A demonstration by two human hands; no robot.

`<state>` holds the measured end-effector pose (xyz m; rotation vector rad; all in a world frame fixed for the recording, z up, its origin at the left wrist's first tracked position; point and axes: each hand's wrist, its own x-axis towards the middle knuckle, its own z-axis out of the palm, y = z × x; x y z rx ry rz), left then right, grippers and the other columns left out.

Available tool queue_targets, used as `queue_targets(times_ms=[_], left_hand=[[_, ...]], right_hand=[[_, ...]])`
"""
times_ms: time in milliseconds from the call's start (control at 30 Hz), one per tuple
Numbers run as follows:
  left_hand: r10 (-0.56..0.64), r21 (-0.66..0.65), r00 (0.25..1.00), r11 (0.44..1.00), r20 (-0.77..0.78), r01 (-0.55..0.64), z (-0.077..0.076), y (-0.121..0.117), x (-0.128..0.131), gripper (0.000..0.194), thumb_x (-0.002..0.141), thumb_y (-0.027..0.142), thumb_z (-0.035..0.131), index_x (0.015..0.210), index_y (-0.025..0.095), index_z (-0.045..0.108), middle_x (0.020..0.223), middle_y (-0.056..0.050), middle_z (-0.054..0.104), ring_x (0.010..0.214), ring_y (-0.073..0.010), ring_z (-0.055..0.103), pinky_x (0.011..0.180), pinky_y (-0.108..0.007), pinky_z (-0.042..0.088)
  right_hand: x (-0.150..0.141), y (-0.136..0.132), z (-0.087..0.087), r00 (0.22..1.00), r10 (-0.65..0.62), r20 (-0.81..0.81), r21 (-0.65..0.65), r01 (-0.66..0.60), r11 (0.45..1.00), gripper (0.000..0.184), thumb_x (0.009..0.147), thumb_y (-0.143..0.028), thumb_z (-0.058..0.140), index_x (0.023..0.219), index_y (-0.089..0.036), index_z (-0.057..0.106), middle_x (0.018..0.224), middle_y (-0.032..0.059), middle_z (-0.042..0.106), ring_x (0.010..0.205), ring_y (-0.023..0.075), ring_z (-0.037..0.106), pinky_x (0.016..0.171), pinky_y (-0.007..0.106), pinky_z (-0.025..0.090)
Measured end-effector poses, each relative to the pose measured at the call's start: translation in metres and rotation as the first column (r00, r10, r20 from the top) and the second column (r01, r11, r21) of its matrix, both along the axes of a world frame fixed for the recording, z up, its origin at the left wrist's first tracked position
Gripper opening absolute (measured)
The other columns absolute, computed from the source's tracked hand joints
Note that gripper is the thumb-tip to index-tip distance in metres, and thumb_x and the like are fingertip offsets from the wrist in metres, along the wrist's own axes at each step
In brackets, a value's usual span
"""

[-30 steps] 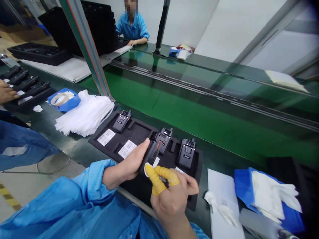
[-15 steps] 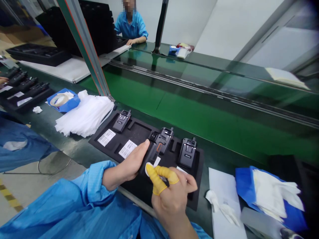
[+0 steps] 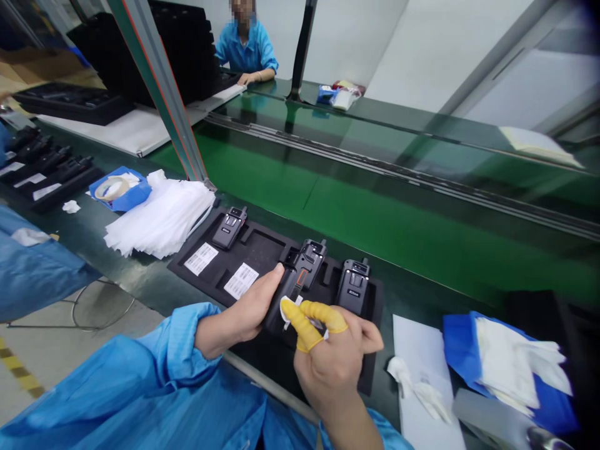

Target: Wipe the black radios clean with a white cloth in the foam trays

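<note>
Handset (image 3: 287, 289), black with an orange-rimmed button on its side, is tilted over the middle of a black tray (image 3: 262, 250), which lies at the near edge of the bench (image 3: 407, 297). The left hand (image 3: 248, 312) is wrapped along the handset's left side, thumb up. The right hand (image 3: 332, 365), with yellow finger covers (image 3: 328, 315), has thumb and fingers pinched together on a white wipe (image 3: 284, 307); it seems to touch the handset's lower end, though the fingers hide most of the contact. Three similar units sit in the tray: one (image 3: 229, 230) by its far left corner, one (image 3: 315, 259) midway along its far edge, one (image 3: 354, 289) towards its right edge. Printed labels (image 3: 240, 281) lie nearer the tray's front edge. Beyond its left edge is a stack of white sheets (image 3: 159, 215); past its right edge, white cloths (image 3: 431, 401) lie on paper (image 3: 412, 340) beside a blue packet (image 3: 457, 350). Across the bench sits a person in blue (image 3: 248, 50).
</note>
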<state>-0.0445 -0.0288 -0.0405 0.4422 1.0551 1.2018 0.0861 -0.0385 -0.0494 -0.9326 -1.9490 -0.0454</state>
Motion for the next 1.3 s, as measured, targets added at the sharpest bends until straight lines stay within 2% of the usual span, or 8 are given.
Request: queue_targets(times_ms=[133, 300, 433, 600, 767, 967, 1167, 1300], left_hand=[[0.0, -0.023, 1.0, 1.0, 0.013, 0.001, 0.001, 0.001, 0.001, 0.052, 0.077, 0.061, 0.059, 0.095, 0.013, 0.068, 0.081, -0.005, 0.071, 0.076, -0.0189, 0.065, 0.069, -0.026, 0.048], [-0.011, -0.018, 1.0, 1.0, 0.029, 0.011, -0.001, 0.0, 0.002, 0.052, 0.078, 0.061, 0.057, 0.095, 0.013, 0.068, 0.08, -0.005, 0.071, 0.074, -0.0183, 0.064, 0.069, -0.026, 0.049], [0.0, 0.008, 1.0, 1.0, -0.011, 0.0, -0.005, 0.0, 0.0, 0.051, 0.08, 0.06, 0.056, 0.097, 0.013, 0.069, 0.082, -0.006, 0.072, 0.076, -0.0189, 0.065, 0.07, -0.027, 0.049], [-0.042, 0.042, 0.999, 0.998, 0.02, 0.041, -0.004, 0.0, 0.001, 0.052, 0.082, 0.06, 0.053, 0.098, 0.013, 0.069, 0.082, -0.006, 0.072, 0.075, -0.0184, 0.065, 0.068, -0.026, 0.049], [-0.024, 0.032, 1.0, 0.999, -0.014, 0.024, 0.0, 0.002, 0.001, 0.05, 0.081, 0.059, 0.055, 0.094, 0.013, 0.069, 0.077, -0.005, 0.071, 0.072, -0.0175, 0.064, 0.069, -0.026, 0.049], [-0.035, 0.035, 0.999, 0.999, -0.005, 0.035, -0.003, 0.001, 0.001, 0.049, 0.082, 0.059, 0.054, 0.095, 0.014, 0.068, 0.065, -0.002, 0.068, 0.059, -0.0139, 0.061, 0.065, -0.025, 0.048], [-0.02, -0.009, 0.999, 1.0, -0.046, 0.019, 0.004, 0.007, -0.004, 0.057, 0.081, 0.065, 0.048, 0.055, 0.015, 0.058, 0.036, 0.003, 0.05, 0.033, -0.0081, 0.042, 0.045, -0.022, 0.039], [-0.008, 0.0, 0.999, 1.0, -0.043, 0.008, 0.006, 0.011, -0.005, 0.058, 0.079, 0.068, 0.047, 0.056, 0.016, 0.057, 0.036, 0.003, 0.05, 0.031, -0.0078, 0.041, 0.04, -0.022, 0.034]], right_hand=[[0.0, -0.002, -0.001, 0.998, 0.067, -0.002, -0.078, -0.067, 0.995, 0.039, 0.076, -0.001, 0.043, 0.096, -0.027, 0.064, 0.084, 0.0004, 0.059, 0.087, 0.0149, 0.051, 0.078, 0.037, 0.025], [0.001, -0.001, 0.0, 1.0, 0.002, 0.017, -0.004, -0.002, 1.0, 0.038, 0.075, 0.002, 0.044, 0.089, -0.026, 0.065, 0.085, -0.0001, 0.059, 0.086, 0.014, 0.05, 0.079, 0.038, 0.023], [0.0, -0.004, 0.0, 0.998, 0.069, 0.003, -0.077, -0.069, 0.995, 0.036, 0.076, -0.001, 0.043, 0.093, -0.024, 0.064, 0.085, 0.0012, 0.058, 0.087, 0.0149, 0.05, 0.079, 0.038, 0.024], [0.001, -0.005, 0.003, 1.0, 0.0, -0.001, -0.03, 0.0, 1.0, 0.034, 0.076, -0.003, 0.047, 0.091, -0.026, 0.066, 0.084, 0.0007, 0.058, 0.088, 0.0155, 0.051, 0.082, 0.039, 0.024], [0.0, -0.008, 0.005, 0.996, 0.091, -0.022, -0.087, -0.092, 0.992, 0.029, 0.08, -0.007, 0.044, 0.092, -0.023, 0.065, 0.084, 0.0018, 0.06, 0.087, 0.0159, 0.051, 0.08, 0.038, 0.026], [0.0, -0.002, 0.002, 1.0, 0.003, -0.02, -0.029, -0.004, 1.0, 0.034, 0.077, -0.004, 0.047, 0.093, -0.027, 0.067, 0.083, 0.0005, 0.059, 0.086, 0.0146, 0.051, 0.08, 0.039, 0.024], [-0.001, -0.02, 0.0, 0.964, 0.244, -0.107, -0.174, -0.26, 0.95, 0.032, 0.078, -0.006, 0.043, 0.092, -0.023, 0.067, 0.083, 0.0012, 0.058, 0.083, 0.0145, 0.049, 0.077, 0.035, 0.027], [0.006, -0.02, -0.001, 0.948, 0.303, -0.094, -0.15, -0.315, 0.937, 0.032, 0.079, -0.003, 0.046, 0.099, -0.02, 0.065, 0.084, 0.0025, 0.056, 0.081, 0.0141, 0.049, 0.073, 0.034, 0.028]])
